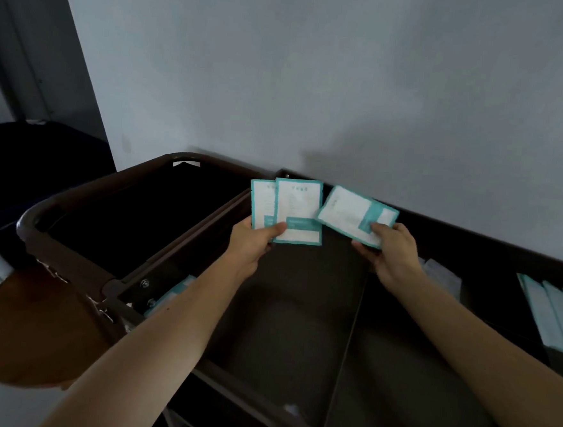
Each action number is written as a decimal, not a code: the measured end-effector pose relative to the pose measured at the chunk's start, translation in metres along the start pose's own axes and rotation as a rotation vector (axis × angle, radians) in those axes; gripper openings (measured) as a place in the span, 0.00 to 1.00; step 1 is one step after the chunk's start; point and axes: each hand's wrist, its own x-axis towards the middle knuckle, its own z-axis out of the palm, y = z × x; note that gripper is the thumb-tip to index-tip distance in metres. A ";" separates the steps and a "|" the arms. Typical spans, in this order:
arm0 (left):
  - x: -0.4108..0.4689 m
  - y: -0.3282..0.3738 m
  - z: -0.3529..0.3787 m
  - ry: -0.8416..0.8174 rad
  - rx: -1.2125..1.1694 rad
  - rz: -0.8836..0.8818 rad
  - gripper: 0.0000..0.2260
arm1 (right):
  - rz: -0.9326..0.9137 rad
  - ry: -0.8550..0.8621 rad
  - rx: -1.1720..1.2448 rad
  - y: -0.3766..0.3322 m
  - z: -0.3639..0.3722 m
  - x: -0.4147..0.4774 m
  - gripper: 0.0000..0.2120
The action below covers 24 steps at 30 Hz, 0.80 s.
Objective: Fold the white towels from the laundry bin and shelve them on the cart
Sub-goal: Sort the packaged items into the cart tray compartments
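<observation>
Here we see a grey wall close behind the cart, a round wooden disc at lower left beside the bin, and a dark block farther left. Both forearms reach over the cart's top tray and cover part of it. The left hand pinches two teal-edged packets, fanned and overlapping, thumb across the front one. The right hand pinches a single packet by one end, tilted, just beside the pair; whether they touch we cannot tell. All three hang above the tray's far end. A divider splits the tray in two, and a small pale scrap lies near its front edge. At far right a row of like packets leans in another compartment, cut off by the frame, with a pale pouch near the right wrist. More teal packets peek from under the left forearm. The bin sits against the cart's left end; its inside is too dark to show what it holds. The packets' print is too blurred to read.
</observation>
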 end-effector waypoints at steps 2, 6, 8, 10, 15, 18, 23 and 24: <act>-0.001 0.001 0.001 0.019 -0.023 0.005 0.09 | 0.085 -0.017 0.119 0.003 0.005 -0.002 0.07; -0.005 0.002 0.010 0.014 -0.080 0.009 0.09 | 0.141 -0.030 0.116 0.015 0.025 -0.011 0.07; -0.008 0.000 0.017 0.000 -0.136 0.010 0.09 | 0.168 -0.018 0.059 0.020 0.035 -0.015 0.07; -0.010 -0.001 0.021 -0.009 -0.157 0.019 0.10 | 0.158 0.024 -0.028 0.028 0.043 -0.015 0.06; -0.014 -0.002 0.023 -0.010 -0.174 0.042 0.12 | 0.163 0.091 0.126 0.041 0.053 -0.020 0.06; -0.015 -0.002 0.025 0.004 -0.168 0.045 0.13 | 0.216 0.007 0.142 0.041 0.055 -0.025 0.10; -0.017 -0.001 0.024 -0.034 -0.088 0.038 0.16 | 0.282 -0.022 0.175 0.040 0.055 -0.025 0.03; -0.017 -0.002 0.024 -0.037 -0.069 0.050 0.16 | 0.296 -0.030 0.173 0.040 0.053 -0.026 0.05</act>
